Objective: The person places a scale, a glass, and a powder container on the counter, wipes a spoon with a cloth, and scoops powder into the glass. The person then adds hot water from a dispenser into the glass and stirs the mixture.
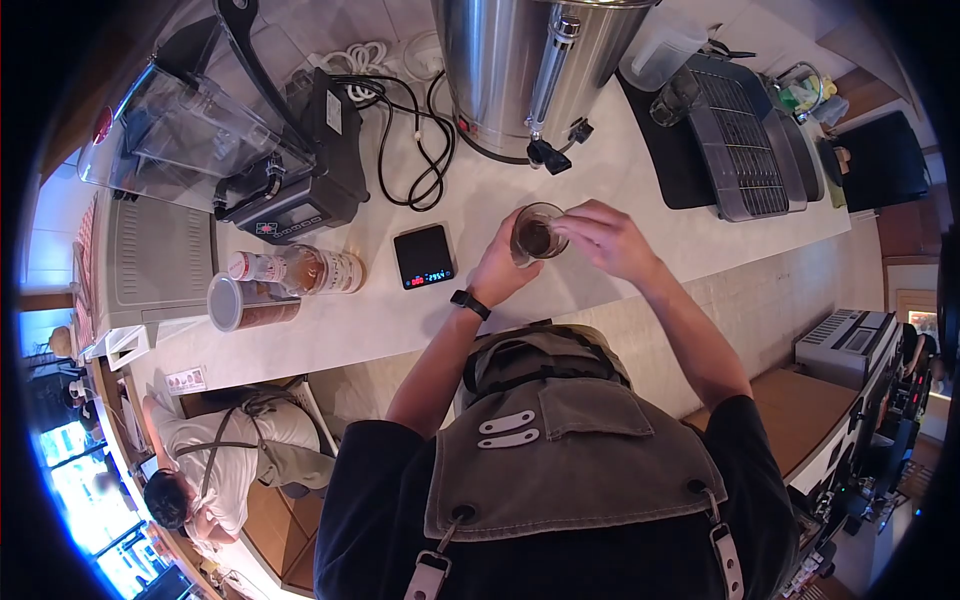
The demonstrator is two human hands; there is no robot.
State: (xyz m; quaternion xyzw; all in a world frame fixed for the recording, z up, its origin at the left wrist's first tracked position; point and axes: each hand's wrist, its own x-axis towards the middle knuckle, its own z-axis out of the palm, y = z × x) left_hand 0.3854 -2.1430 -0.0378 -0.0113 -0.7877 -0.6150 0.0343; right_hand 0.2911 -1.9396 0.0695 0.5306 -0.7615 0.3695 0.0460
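My left hand [498, 264] is wrapped round a clear glass [541, 216] above the white counter. Dark brown contents show at the bottom of the glass. Over the right side of its rim is my right hand [608, 240], fingers pinched together; whatever they grip is too thin or hidden to name. To the left of the glass lies a black digital scale [424, 258] with lit red and blue digits and nothing on it. A steel hot water urn [500, 75] with a black tap [548, 155] stands just beyond my hands.
At left are a blender [300, 170], a bottle of amber liquid [325, 270] and a lidded tub [250, 303]. Black cords [420, 150] lie behind the scale. A drying rack [740, 150] stands at right on a dark mat. Another person [235, 450] is at lower left.
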